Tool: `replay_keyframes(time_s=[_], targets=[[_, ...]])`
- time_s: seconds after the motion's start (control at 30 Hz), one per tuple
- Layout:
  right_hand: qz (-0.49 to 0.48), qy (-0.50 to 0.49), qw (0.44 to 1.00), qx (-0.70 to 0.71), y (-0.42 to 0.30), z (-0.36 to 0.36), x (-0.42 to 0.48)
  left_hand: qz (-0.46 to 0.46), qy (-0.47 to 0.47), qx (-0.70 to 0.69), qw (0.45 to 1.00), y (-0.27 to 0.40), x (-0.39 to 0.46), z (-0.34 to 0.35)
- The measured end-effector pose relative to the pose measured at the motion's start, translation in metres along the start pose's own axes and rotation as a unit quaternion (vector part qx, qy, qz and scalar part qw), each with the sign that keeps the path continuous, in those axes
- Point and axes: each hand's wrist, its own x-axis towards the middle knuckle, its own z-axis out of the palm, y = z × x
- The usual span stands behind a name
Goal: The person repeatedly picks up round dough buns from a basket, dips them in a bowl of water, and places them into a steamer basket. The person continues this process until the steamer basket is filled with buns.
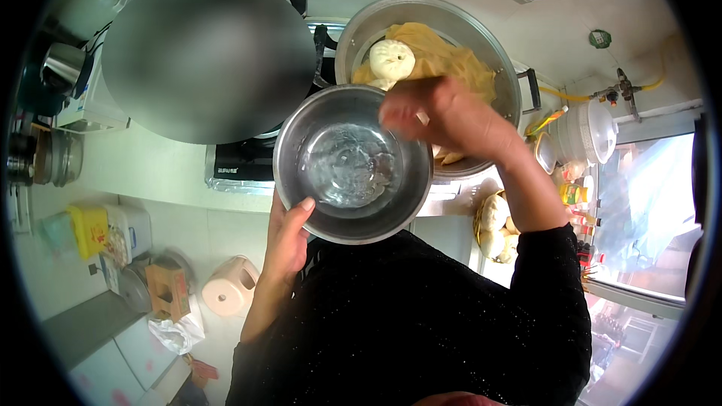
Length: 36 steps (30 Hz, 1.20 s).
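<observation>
My left hand grips the near-left rim of a stainless steel bowl, thumb over the edge. Clear water lies in the bowl's bottom. Blurred by motion, my right hand is over the bowl's far-right rim; its fingers look curled, and whether they hold anything is not clear. Behind and to the right stands a wide metal steamer pot lined with a yellowish cloth. A white pleated bun sits on that cloth. My right hand and the bowl hide part of the pot's inside.
A large round grey shape, blurred out, covers the left of the black gas stove. Right of the pot, a basket holds several buns. Jars and bottles line the window. A plastic stool stands at lower left.
</observation>
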Motion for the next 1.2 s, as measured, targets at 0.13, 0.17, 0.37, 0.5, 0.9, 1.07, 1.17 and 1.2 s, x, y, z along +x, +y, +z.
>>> replay_keyframes(time_s=[0.13, 0.17, 0.37, 0.5, 0.9, 1.07, 1.17, 1.2], targets=[[0.053, 0.082, 0.992, -0.081, 0.074, 0.002, 0.010, 0.002, 0.006, 0.006, 1.000, 0.000, -0.001, 0.004], [0.033, 0.074, 0.991, -0.107, 0.089, 0.008, 0.014, -0.005, 0.006, -0.005, 1.000, 0.000, -0.001, 0.004], [-0.030, -0.027, 0.986, -0.162, 0.175, 0.061, 0.043, -0.006, 0.027, 0.009, 1.000, -0.002, -0.003, 0.003], [0.033, -0.017, 0.992, -0.117, 0.205, 0.051, 0.047, -0.011, 0.032, 0.013, 0.999, -0.005, -0.003, 0.002], [0.250, 0.125, 0.959, -0.051, 0.182, -0.049, -0.053, 0.002, 0.030, 0.011, 0.999, -0.007, 0.002, 0.003], [0.310, 0.152, 0.933, -0.102, 0.121, -0.037, -0.051, -0.004, 0.031, -0.004, 1.000, -0.006, 0.001, 0.002], [0.253, 0.191, 0.948, -0.023, 0.072, -0.018, -0.043, -0.006, 0.021, 0.001, 1.000, -0.002, 0.002, 0.006], [0.157, 0.175, 0.971, -0.033, 0.058, -0.007, -0.041, -0.005, 0.017, 0.006, 1.000, -0.002, 0.003, 0.005]])
